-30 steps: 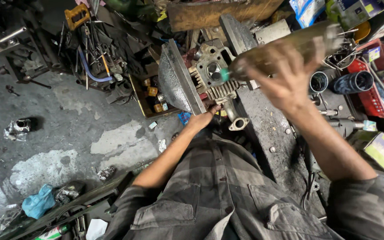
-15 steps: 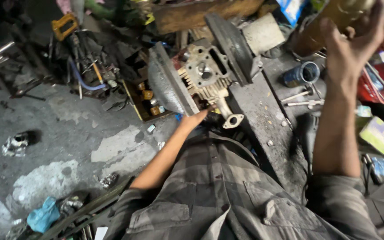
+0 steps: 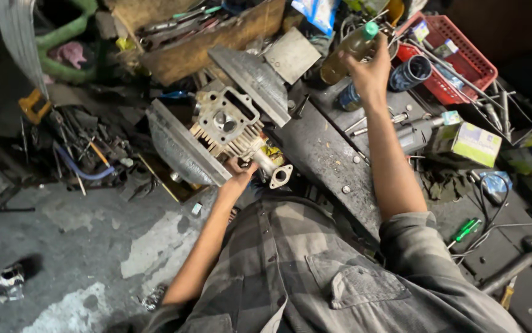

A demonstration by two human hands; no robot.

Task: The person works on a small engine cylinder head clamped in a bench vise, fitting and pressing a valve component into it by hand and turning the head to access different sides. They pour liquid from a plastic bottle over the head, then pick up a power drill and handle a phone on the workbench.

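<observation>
Two hands busy: my left hand (image 3: 239,174) grips the finned grey metal engine cylinder head (image 3: 229,126) at the bench's (image 3: 321,154) edge; my right hand (image 3: 372,69) clasps an amber green-capped bottle (image 3: 347,52) beside the red plastic basket (image 3: 460,58).

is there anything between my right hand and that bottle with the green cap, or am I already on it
Nothing visible stands between them. Your right hand is already at the bottle, fingers wrapped around its upper part just below the green cap. Your left hand rests on the finned engine part, well away from the bottle.
</observation>
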